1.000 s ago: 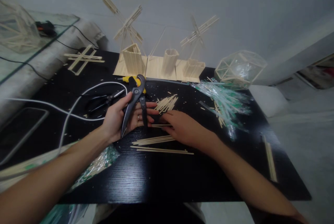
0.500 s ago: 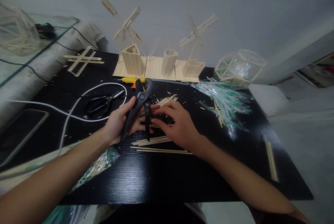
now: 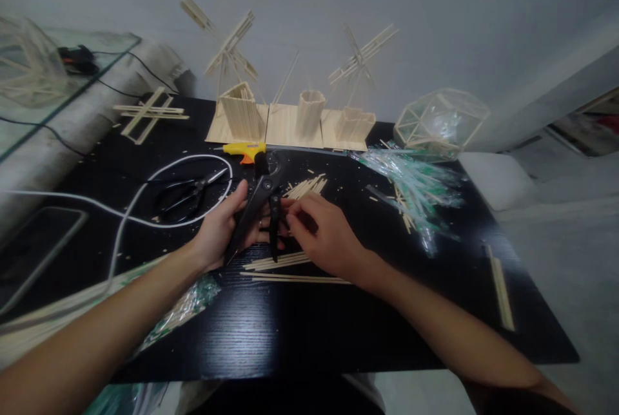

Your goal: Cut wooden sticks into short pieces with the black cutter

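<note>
Matt dark cutters (image 3: pixel 264 187) in the grip, wooden sticks (image 3: pixel 293 259) beside it, glossy tabletop (image 3: pixel 309 331) underneath, shiny crinkled plastic wrap (image 3: pixel 411 176) to its right

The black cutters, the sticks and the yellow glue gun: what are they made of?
Cutters: probably metal, maybe coated, dull black, with a round pivot. Sticks: wood or bamboo, judging by their pale, unpainted look; I can't tell which. Glue gun: its yellow body looks like smooth, evenly coloured plastic.

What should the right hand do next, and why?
Perhaps the right hand should ease slightly away from the black cutters: it sits close beside them, and their handles stand apart in the left hand, so closing them may need room.
</note>
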`<state>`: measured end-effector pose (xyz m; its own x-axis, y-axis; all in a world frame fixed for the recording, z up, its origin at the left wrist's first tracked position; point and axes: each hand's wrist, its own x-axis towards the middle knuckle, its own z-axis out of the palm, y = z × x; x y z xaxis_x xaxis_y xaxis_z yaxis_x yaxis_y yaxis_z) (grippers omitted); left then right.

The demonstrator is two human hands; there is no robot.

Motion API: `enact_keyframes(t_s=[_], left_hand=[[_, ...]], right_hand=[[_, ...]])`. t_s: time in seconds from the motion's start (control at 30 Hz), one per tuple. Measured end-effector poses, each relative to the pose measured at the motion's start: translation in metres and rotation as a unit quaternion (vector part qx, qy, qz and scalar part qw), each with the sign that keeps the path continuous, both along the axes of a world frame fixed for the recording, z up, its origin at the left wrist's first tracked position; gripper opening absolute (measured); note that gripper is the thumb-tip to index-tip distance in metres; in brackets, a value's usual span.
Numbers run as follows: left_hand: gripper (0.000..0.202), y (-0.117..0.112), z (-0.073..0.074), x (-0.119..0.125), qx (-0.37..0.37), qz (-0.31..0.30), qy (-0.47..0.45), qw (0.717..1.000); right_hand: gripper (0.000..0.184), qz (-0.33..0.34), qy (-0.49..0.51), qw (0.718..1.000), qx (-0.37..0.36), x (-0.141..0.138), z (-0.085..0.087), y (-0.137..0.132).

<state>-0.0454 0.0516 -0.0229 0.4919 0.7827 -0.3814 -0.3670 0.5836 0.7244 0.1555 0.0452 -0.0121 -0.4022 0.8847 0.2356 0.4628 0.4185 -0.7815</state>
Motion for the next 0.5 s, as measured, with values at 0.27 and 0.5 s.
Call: enact_keyframes(t_s=[0.27,0.5], left_hand=[[0.06,0.006,0.0,-0.004,0.006,0.072,0.019,0.997],[0.053,0.009,0.001,-0.005,0.017,0.127,0.048,0.991]], right_hand=[[0.031,-0.04,-0.025,0.999,0.027,0.023,0.026,0.016],[0.005,0.115,-0.167,0.978,-0.048,0.023,0.027,0.013]])
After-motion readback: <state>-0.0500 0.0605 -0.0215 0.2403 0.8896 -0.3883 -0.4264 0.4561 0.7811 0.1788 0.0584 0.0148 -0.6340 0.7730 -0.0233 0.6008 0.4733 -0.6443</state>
